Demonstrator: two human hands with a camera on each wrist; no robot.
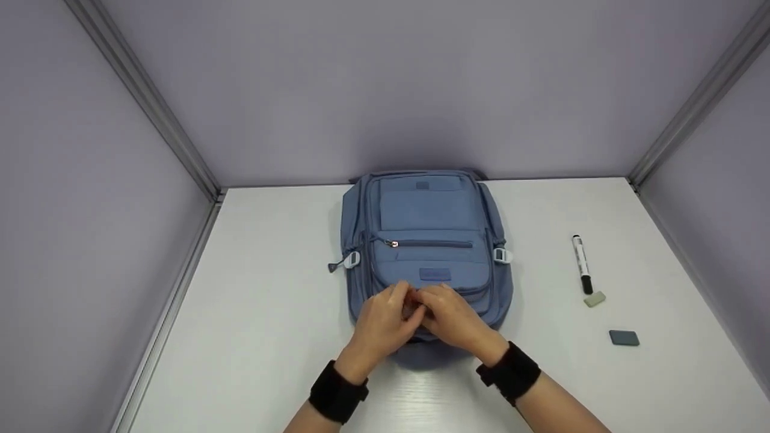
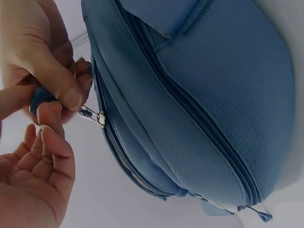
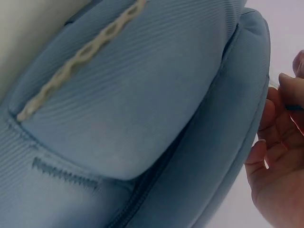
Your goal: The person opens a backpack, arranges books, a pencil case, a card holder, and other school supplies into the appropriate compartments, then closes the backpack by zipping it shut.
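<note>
Lying flat on the white table [image 1: 252, 313], against the back wall: blue backpack [image 1: 424, 240], front pocket facing up, its near end closest to the person.

Meeting at the near end of the backpack: left hand [image 1: 380, 325] and right hand [image 1: 452, 317], fingertips touching or nearly touching over the fabric. Wearing a black wrist strap [image 1: 338, 396] on the left forearm, another on the right.

Showing in the left wrist view: thumb and forefinger of one hand [image 2: 45, 57] pinching a small blue zipper tab [image 2: 42, 99], fingers curled tight around it. Hanging off that tab, a metal zipper slider [image 2: 94, 116] sitting on the backpack's seam. Hovering just beside the tab from below: the other hand [image 2: 33, 178], fingers loosely bent, tips close to the tab; cannot tell whether gripping it. Cannot tell for sure which hand is which in this view.

Showing in the right wrist view: fingers [image 3: 280, 156] curled beside the backpack's edge, something dark between them, blurred.

Lying to the right of the backpack, well apart: whiteboard marker [image 1: 582, 263], a pale eraser [image 1: 594, 299] just beside its black cap, a dark grey eraser [image 1: 624, 338] nearer the person.
</note>
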